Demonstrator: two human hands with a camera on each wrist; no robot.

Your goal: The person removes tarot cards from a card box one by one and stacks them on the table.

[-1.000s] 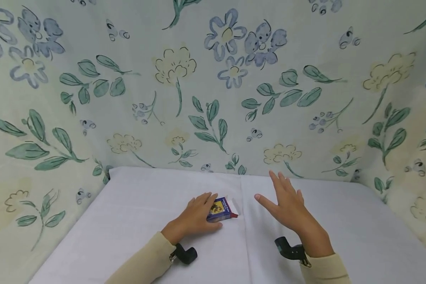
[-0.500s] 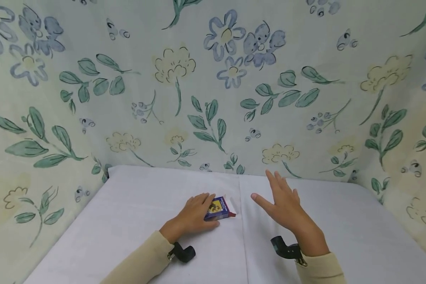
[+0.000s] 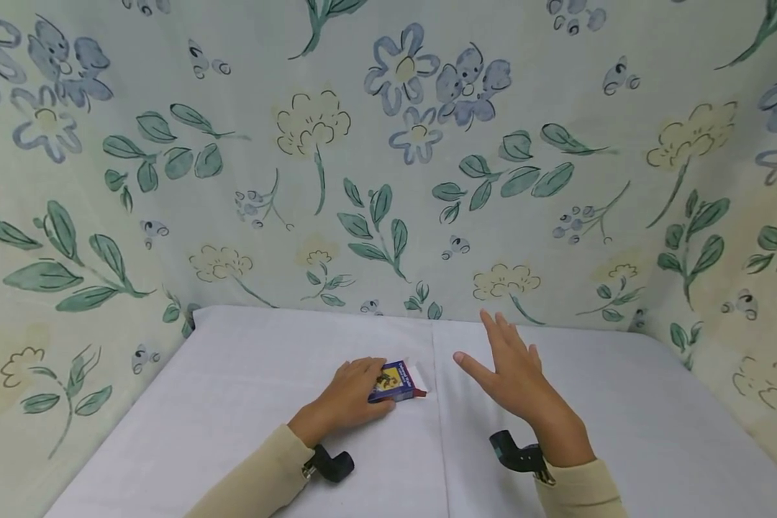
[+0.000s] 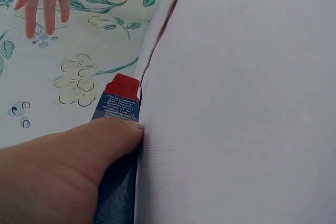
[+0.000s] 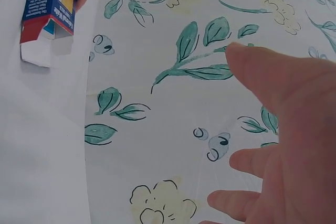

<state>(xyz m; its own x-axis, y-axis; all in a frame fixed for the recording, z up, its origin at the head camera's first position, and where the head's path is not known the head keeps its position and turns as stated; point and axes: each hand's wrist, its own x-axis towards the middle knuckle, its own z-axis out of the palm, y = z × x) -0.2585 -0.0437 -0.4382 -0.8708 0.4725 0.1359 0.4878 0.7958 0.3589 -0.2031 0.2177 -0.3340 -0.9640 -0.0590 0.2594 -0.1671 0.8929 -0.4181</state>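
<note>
A small dark-blue tarot card box (image 3: 393, 381) with a yellow picture lies on the white cloth, its red-and-white end flap open toward the right. My left hand (image 3: 346, 399) grips it at the left end, thumb along the near side and fingers over the far side. The left wrist view has my left thumb (image 4: 100, 142) pressed on the box's printed edge (image 4: 118, 103). To the right, my right hand (image 3: 516, 381) is raised with fingers spread and holds nothing. In the right wrist view the open end of the box (image 5: 44, 11) faces that hand.
White cloth (image 3: 265, 360) covers the table, with a crease running front to back just right of the box. A floral curtain (image 3: 265, 173) stands behind the table and at both sides. Each wrist carries a black camera mount (image 3: 333, 466).
The head view has shifted slightly, moving everything a little left in the picture. Both hands and the box keep their places relative to each other.
</note>
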